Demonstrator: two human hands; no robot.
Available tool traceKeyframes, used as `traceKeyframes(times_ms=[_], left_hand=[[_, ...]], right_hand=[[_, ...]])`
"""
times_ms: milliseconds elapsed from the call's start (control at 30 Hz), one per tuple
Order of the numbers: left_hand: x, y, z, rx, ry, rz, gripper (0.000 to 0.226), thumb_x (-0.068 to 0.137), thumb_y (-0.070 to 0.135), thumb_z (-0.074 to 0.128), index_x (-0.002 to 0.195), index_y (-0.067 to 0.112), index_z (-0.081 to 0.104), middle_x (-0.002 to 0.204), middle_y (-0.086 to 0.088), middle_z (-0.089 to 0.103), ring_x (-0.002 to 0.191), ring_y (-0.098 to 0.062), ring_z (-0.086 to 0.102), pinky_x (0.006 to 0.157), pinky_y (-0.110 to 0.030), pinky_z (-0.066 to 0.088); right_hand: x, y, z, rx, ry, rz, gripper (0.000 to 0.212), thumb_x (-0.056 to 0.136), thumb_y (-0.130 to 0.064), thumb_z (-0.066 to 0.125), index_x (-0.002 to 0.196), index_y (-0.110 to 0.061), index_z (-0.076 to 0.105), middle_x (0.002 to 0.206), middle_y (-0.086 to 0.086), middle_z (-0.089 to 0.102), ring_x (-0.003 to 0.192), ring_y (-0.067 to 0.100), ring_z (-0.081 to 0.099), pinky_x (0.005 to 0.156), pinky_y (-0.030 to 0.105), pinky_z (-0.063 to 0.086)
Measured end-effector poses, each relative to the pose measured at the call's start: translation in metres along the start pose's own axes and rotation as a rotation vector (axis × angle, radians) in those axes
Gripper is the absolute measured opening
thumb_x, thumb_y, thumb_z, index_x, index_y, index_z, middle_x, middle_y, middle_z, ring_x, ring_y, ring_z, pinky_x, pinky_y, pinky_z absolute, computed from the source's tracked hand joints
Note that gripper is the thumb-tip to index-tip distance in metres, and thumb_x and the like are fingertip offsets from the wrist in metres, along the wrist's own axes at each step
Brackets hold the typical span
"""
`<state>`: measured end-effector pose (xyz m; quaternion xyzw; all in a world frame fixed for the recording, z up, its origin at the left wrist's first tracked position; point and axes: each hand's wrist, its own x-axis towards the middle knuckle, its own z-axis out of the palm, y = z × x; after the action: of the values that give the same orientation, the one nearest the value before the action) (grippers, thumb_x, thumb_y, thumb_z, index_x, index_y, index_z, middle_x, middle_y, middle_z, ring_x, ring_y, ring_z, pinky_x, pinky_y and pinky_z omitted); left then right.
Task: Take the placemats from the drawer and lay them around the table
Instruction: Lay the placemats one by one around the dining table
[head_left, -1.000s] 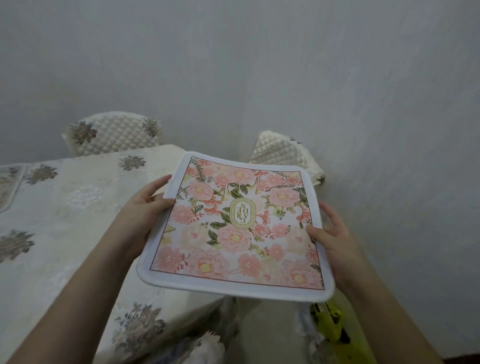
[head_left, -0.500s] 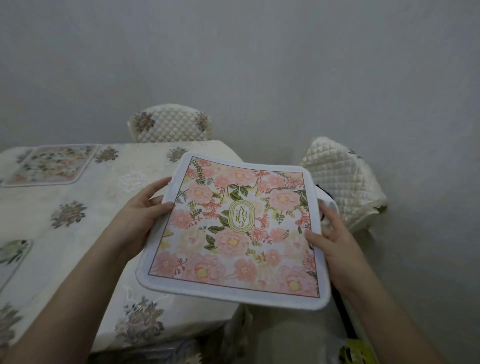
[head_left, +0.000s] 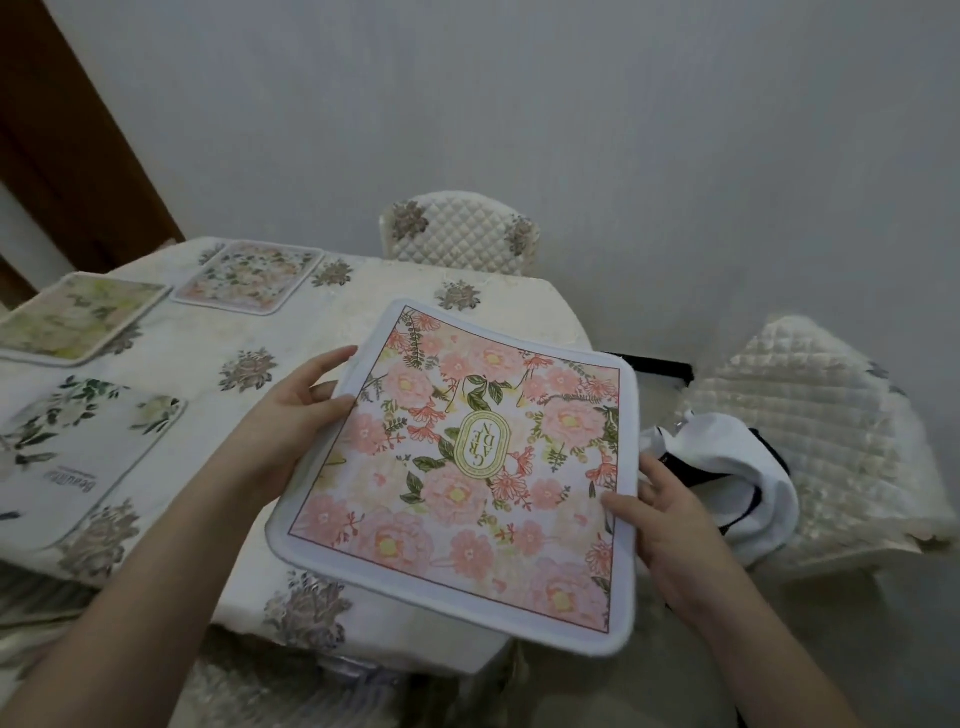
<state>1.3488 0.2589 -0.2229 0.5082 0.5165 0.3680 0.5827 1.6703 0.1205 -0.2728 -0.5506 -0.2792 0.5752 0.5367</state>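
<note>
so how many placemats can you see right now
4. A pink one is held between the left hand and right hand. Three lie on the table: near left, far left, far middle. More may lie out of view.

You face a plain grey wall (head_left: 623, 130); dark wood door frame (head_left: 67, 156) at left, floral-clothed table (head_left: 363, 306), two quilted cream chairs (head_left: 462, 239) (head_left: 810, 415).
</note>
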Motion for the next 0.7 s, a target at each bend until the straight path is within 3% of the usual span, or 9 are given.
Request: traceKeyframes(times_ms=[133,333,400,533,700], left_hand=[[0.015,-0.011,-0.032,-0.013,0.025,-0.013,0.047,0.1,0.002,0.05,0.135,0.033,0.054,0.109,-0.012,0.074,0.09,-0.035,0.072,0.069,-0.043,0.062],[0.033,-0.032,-0.086,-0.043,0.097,-0.053,0.037,0.099,0.003,0.051,0.122,0.031,0.057,0.096,-0.004,0.077,0.077,-0.024,0.074,0.062,-0.037,0.062],[0.036,-0.039,-0.103,-0.044,0.116,-0.077,0.033,0.099,0.003,0.052,0.121,0.027,0.058,0.098,-0.005,0.077,0.078,-0.025,0.074,0.064,-0.039,0.062],[0.041,-0.052,-0.137,-0.024,0.169,-0.104,0.032,0.098,0.002,0.054,0.125,0.02,0.058,0.103,-0.009,0.076,0.079,-0.026,0.074,0.066,-0.039,0.062],[0.048,-0.074,-0.175,0.022,0.217,-0.123,0.037,0.097,0.005,0.058,0.131,0.019,0.057,0.11,-0.018,0.07,0.079,-0.026,0.071,0.065,-0.036,0.061]], right_hand=[[0.026,0.007,0.025,-0.03,-0.011,0.044,0.044,0.092,0.004,0.055,0.131,-0.016,0.053,0.111,0.01,0.073,0.099,0.034,0.071,0.079,0.048,0.058],[0.058,0.023,0.076,-0.069,-0.009,0.088,0.034,0.093,0.003,0.055,0.121,-0.016,0.058,0.105,0.01,0.074,0.092,0.031,0.072,0.07,0.041,0.061],[0.067,0.028,0.093,-0.091,-0.021,0.109,0.032,0.094,0.002,0.055,0.12,-0.016,0.059,0.106,0.011,0.074,0.092,0.032,0.072,0.073,0.043,0.06],[0.081,0.042,0.121,-0.125,-0.063,0.151,0.029,0.094,-0.001,0.056,0.121,-0.012,0.06,0.106,0.015,0.072,0.077,0.027,0.069,0.062,0.036,0.056],[0.103,0.062,0.151,-0.165,-0.135,0.206,0.025,0.097,-0.004,0.053,0.118,-0.014,0.061,0.106,0.008,0.074,0.091,0.031,0.071,0.068,0.039,0.058]])
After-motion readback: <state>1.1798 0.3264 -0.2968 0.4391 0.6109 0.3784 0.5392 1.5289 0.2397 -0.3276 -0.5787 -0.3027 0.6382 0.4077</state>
